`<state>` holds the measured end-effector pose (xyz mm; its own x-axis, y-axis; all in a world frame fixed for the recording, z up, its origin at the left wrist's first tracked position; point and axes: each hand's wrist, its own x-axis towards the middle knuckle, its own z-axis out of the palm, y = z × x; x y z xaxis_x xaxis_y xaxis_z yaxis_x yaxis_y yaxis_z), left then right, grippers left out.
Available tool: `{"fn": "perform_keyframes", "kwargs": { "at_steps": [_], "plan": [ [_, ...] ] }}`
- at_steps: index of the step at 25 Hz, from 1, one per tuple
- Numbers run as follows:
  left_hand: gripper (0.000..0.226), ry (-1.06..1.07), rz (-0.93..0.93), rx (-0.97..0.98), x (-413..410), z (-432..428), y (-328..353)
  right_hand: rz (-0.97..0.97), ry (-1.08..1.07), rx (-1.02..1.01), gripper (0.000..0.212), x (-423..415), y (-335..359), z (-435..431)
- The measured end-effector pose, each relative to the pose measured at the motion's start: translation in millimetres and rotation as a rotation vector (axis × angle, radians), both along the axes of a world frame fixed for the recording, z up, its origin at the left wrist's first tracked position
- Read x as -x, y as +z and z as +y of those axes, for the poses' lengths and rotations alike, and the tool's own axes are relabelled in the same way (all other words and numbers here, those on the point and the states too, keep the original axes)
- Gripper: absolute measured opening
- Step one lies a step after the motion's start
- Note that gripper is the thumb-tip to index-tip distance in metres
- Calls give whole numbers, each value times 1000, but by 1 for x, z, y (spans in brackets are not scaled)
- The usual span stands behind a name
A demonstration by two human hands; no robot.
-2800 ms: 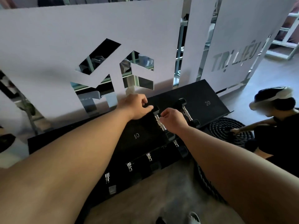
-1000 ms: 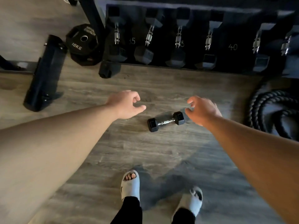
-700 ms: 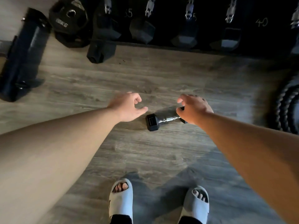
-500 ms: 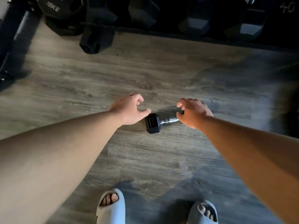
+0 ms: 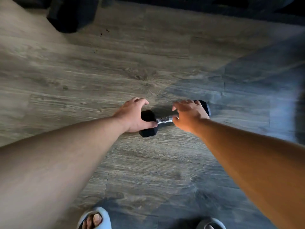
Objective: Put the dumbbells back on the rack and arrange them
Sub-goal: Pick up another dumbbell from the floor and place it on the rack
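A small dumbbell with black hexagonal rubber heads and a knurled chrome handle (image 5: pixel 162 120) lies flat on the grey wood-grain plank floor (image 5: pixel 148 162), in front of the person's two pale slide sandals (image 5: pixel 94 219). The left hand (image 5: pixel 132 115) cups the near-left head, its thumb resting where head meets handle and its fingers curved and spread over the top; this grip is not closed round anything, and appears placed to steady the weight against rolling. The right hand (image 5: pixel 188 115) reaches over the handle's right part and hides it, the far head showing just beyond the knuckles. Its fingers arch downward; whether they have closed on the handle cannot be told from this view. The handle, being the narrowest part, is the natural place to lift from. Dark shapes along the top edge (image 5: pixel 72 12) probably belong to the rack, but are too shadowed to identify. By judgement, the step in hand is the pickup; the return to the rack is not yet done.
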<state>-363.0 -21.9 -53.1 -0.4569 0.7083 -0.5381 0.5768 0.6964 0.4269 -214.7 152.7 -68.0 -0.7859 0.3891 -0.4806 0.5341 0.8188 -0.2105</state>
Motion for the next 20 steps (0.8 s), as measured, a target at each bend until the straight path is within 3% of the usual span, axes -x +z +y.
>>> {"fn": "perform_keyframes", "kwargs": {
  "at_steps": [8, 15, 20],
  "plan": [
    [106, -87, 1, 25, -16, 12, -26, -109, -39, 188, 44, 12, -19, -15],
    [99, -100, -4, 30, -16, 11, -36, -302, 85, 136, 20, 22, -29, -6],
    [94, -190, 51, 18, -11, 15, -17, -317, 116, 200, 25, 16, -16, -4]
  ]
}}
